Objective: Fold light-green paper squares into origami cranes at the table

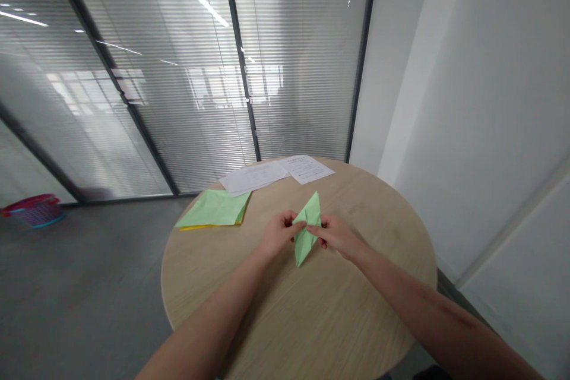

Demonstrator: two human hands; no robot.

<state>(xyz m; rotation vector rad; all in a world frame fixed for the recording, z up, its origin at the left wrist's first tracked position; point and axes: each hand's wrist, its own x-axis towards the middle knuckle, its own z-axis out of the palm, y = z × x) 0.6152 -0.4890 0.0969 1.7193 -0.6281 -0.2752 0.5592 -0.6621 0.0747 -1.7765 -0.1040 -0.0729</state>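
Observation:
A folded piece of light green paper (307, 241), narrow and diamond-shaped with pointed ends, is held above the middle of the round table. My left hand (281, 230) grips its left side, the thumb lying on the front face and the fingers curled behind. On the right side, my right hand (335, 233) pinches it the same way. Both thumbs nearly meet at the paper's centre. The fingertips behind the paper are partly hidden.
The round wooden table (356, 320) carries a stack of green and yellow paper sheets (218, 208) at its left edge. White printed sheets (307, 169) lie at the back. A red and blue basket (36, 212) sits on the floor left. Glass partitions with blinds (303, 59) stand behind.

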